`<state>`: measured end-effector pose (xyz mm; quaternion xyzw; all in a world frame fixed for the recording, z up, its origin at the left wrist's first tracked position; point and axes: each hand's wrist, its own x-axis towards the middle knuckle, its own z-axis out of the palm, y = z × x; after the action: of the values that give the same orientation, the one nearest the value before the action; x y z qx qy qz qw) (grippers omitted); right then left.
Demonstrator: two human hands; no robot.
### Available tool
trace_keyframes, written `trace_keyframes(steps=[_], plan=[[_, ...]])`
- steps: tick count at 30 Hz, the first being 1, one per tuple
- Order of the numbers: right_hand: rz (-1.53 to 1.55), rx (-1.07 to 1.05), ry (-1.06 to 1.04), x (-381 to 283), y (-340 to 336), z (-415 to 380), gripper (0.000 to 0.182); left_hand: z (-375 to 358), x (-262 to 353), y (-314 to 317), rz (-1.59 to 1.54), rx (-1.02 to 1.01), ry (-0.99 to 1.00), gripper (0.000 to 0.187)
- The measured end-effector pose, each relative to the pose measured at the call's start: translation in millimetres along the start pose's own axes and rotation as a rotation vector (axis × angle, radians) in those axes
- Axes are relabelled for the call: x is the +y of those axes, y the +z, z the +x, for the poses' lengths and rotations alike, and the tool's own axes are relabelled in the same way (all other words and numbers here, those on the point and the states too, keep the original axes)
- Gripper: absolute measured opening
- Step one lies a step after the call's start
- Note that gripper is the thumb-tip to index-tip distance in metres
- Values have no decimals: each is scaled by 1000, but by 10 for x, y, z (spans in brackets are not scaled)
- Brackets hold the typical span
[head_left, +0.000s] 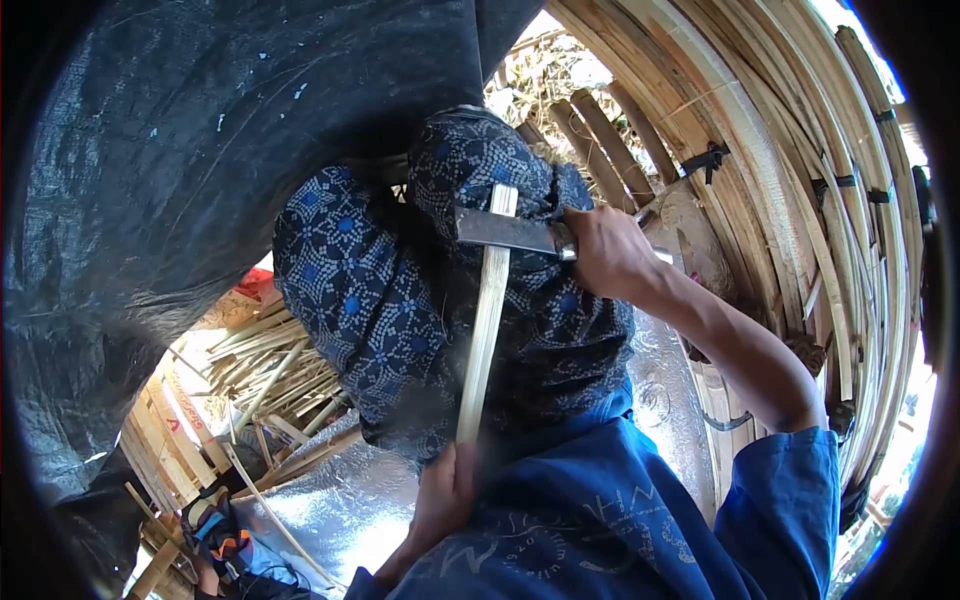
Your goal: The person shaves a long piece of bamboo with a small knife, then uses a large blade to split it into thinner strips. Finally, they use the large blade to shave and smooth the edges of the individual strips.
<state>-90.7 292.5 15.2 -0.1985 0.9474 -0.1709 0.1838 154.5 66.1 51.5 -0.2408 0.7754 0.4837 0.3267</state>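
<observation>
A pale split bamboo strip (482, 345) stretches from near my waist up over my patterned trousers (365, 290). My left hand (443, 490) is closed around its lower end. Across the upper part of the strip lies the flat metal blade of a large knife (510, 233), touching the strip a little below its far tip. Its handle is in my right hand (612, 250), fingers wrapped round it; most of the handle is hidden by them.
Bundled bamboo slats (790, 180) curve along the right side. A dark tarp (200, 150) hangs at the left and top. Shiny foil sheeting (340, 500) lies beneath me, with a heap of thin bamboo sticks (260, 370) at the left. Another person (240, 550) is at the lower left.
</observation>
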Motion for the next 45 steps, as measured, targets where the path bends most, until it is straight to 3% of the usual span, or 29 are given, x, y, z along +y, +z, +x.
trace_keyframes(steps=[2,3,4,6,9,11,13,14,16,17,19,23,30,33,35,36,38,45], plan=[[19,42,-51,-32,-43,-61,14,137,169,-37,-92,-23,102,28],[-26,-51,28,-117,-111,-62,16,224,256,-41,-98,-23,113,28],[-70,-141,108,-181,-159,-63,19,316,344,-59,-4,41,242,25],[-72,-121,109,-205,-156,-76,19,527,438,-49,142,155,463,21],[-34,-90,129,-132,-114,-112,17,755,650,82,366,233,479,21],[7,-37,86,-46,-65,-136,16,893,702,96,354,198,482,21],[21,-32,95,-11,-65,-134,16,1020,699,29,250,113,678,28],[5,-44,124,-4,-61,-124,16,1061,716,-14,250,111,680,28],[-10,-59,153,3,-68,-98,15,1123,739,-83,-580,-358,243,39],[2,-74,148,10,-89,-90,15,1153,721,-71,-581,-359,242,39],[14,-94,143,44,-98,-82,15,1229,636,12,-947,-604,118,47],[-4,-144,118,28,-80,-68,15,1206,736,-4,-1219,-753,-175,38],[-60,-108,-75,23,-94,-101,12,1168,668,-3,-1061,-705,61,29],[-42,-119,-94,30,-88,-87,12,1169,684,-8,-1046,-685,59,27],[-36,-128,-83,50,-66,-76,12,1162,678,4,-994,-643,160,31],[-34,-137,-74,56,-60,-72,13,1174,647,16,-993,-642,160,31],[-20,-146,-47,-2,-111,-67,13,1205,568,47,-1200,-727,-59,36],[-32,-136,-49,-40,-97,-87,15,981,667,52,-1011,-456,9,41]])
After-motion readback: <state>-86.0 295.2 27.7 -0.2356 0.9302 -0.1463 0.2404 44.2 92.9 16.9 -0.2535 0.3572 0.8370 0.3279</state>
